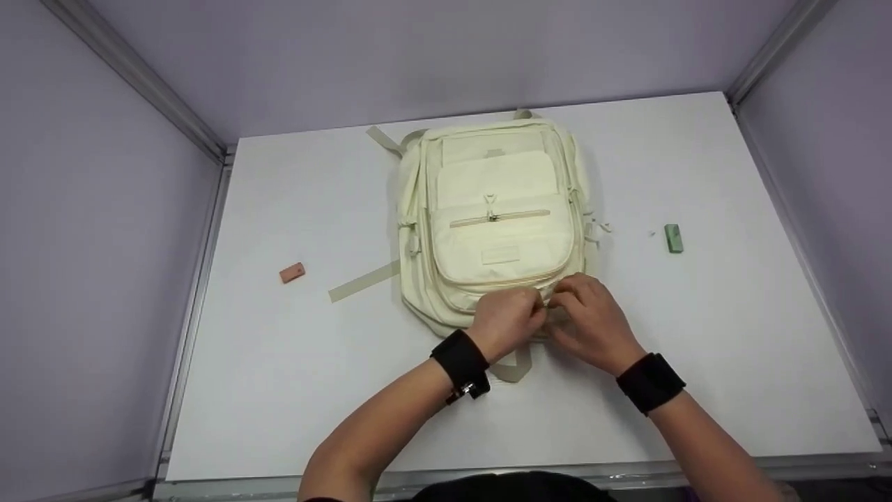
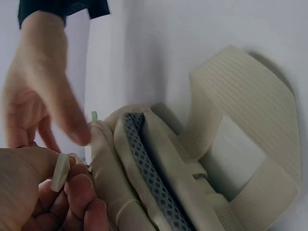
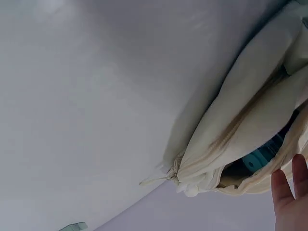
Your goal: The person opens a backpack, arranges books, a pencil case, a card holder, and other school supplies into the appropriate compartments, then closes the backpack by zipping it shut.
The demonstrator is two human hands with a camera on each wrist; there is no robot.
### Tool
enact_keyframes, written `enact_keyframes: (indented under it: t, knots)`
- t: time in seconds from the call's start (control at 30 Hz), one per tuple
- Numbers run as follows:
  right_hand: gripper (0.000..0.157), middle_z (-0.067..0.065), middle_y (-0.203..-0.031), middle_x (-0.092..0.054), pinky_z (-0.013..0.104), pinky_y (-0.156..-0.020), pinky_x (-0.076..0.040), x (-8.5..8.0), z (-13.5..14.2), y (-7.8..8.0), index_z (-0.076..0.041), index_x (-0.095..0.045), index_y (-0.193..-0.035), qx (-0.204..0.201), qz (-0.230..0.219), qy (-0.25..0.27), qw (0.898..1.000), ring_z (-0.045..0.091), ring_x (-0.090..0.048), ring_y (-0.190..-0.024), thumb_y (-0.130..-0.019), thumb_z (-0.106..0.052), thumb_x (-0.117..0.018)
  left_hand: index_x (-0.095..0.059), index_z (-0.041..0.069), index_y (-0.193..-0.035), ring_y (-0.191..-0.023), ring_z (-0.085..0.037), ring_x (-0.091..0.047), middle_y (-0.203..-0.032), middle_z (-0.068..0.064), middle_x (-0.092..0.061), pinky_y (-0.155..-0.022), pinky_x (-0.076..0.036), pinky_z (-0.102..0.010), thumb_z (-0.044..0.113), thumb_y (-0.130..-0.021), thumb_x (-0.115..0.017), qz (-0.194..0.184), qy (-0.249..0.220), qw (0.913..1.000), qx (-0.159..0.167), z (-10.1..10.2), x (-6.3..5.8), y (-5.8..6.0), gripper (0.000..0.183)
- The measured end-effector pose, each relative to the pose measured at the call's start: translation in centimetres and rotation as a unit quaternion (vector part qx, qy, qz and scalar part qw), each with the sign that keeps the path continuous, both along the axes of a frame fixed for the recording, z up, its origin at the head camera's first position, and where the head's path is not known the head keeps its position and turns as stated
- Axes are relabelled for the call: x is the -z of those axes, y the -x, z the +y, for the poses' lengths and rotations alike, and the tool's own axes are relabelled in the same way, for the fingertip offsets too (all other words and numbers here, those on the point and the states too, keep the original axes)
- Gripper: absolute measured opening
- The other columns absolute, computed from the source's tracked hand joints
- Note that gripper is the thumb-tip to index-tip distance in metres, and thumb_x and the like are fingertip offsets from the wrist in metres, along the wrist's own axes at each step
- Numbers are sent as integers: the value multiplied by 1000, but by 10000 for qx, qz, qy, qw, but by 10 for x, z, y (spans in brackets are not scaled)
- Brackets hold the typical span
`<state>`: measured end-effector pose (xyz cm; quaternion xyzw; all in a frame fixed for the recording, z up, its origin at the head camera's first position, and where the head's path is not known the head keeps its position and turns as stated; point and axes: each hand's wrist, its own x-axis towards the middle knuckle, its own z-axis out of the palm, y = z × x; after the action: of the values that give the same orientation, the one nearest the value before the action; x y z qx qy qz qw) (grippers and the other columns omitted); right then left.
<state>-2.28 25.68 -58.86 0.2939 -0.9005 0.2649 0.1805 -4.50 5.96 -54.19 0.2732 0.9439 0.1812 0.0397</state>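
A cream backpack [image 1: 512,240] lies front up on the white table, its top handle [image 2: 240,86] towards me. At its near edge my left hand [image 1: 507,317] pinches a small flat cream zipper pull [image 2: 60,172] between thumb and curled fingers. Close beside it on the right is my right hand [image 1: 589,321], fingers loosely bent and nothing held in them. In the right wrist view, two straight fingertips [image 3: 299,175] are right at the edge of a gaping pocket. Inside that pocket shows a teal thing [image 3: 260,156], mostly hidden by the fabric.
An orange-pink block [image 1: 293,272] lies left of the backpack and a green block [image 1: 673,238] to its right. Loose straps [image 1: 366,280] stick out over the table on the left. Grey-lilac panels [image 1: 446,56] wall in the back and sides.
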Motion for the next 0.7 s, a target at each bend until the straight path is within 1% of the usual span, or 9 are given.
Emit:
enact_keyframes:
  t: [0.1,0.2,0.27,0.33,0.4,0.47,0.53,0.6,0.7]
  knots:
    - [28,9,-112,-61,46,-101,-41,5,-4,0,-10,-66,-94,75,143,2,9999,31,-54,-114,-78,-17,-88,-73,20,-80,-59,-7,-56,-71,11,-63,-50,-44,-27,25,-96,-67,-246,-97,9996,24,-1,-1,-1,18]
    - [22,9,-109,-63,46,-100,-41,9,-6,1,-10,-68,-90,214,279,120,9993,32,-55,-112,-80,-13,-86,-74,20,-81,-62,-8,-59,-73,9,-65,-51,-45,-28,24,-98,-64,-326,-105,9993,142,-2,-1,-3,21]
    - [17,9,-107,-64,45,-100,-42,10,-6,1,-10,-69,-90,254,394,188,9987,32,-56,-111,-80,-9,-83,-74,20,-80,-63,-9,-60,-73,8,-65,-51,-46,-29,23,-99,-62,-100,-36,9996,272,-3,0,-4,22]
    - [16,9,-106,-65,43,-101,-42,11,-6,1,-9,-70,-91,283,481,232,9982,32,-58,-110,-80,-4,-80,-75,20,-84,-67,-12,-61,-76,5,-65,-53,-47,-29,23,-100,-62,489,134,9974,518,-5,1,-5,20]
    - [17,9,-104,-66,42,-100,-42,11,-5,1,-8,-71,-91,327,583,280,9974,32,-59,-108,-77,1,-77,-75,19,-89,-76,-16,-62,-84,3,-64,-60,-49,-29,23,-100,-62,1323,463,9871,771,-7,4,-4,17]
    - [18,9,-103,-65,41,-100,-43,11,-6,1,-7,-70,-90,388,612,253,9971,32,-59,-107,-76,2,-75,-74,20,-94,-88,-17,-59,-94,2,-62,-73,-49,-29,23,-101,-63,2159,866,9682,924,-10,8,-3,13]
    - [16,9,-101,-65,39,-99,-43,10,-7,1,-7,-70,-89,425,607,225,9970,31,-59,-105,-76,1,-75,-71,20,-95,-98,-19,-55,-103,2,-59,-87,-47,-32,22,-101,-61,2717,1251,9492,981,-12,12,0,12]
    - [15,8,-101,-65,38,-99,-43,9,-9,1,-7,-70,-89,437,565,224,9972,30,-59,-105,-77,-1,-76,-69,21,-94,-105,-19,-51,-108,2,-57,-99,-42,-35,21,-102,-59,2928,1517,9389,984,-14,16,2,13]
    - [14,8,-101,-65,38,-98,-43,8,-9,1,-8,-70,-89,461,496,287,9973,30,-59,-105,-79,-3,-79,-68,21,-91,-110,-20,-50,-109,1,-56,-108,-38,-38,18,-103,-57,2950,1689,9347,1037,-14,17,5,16]
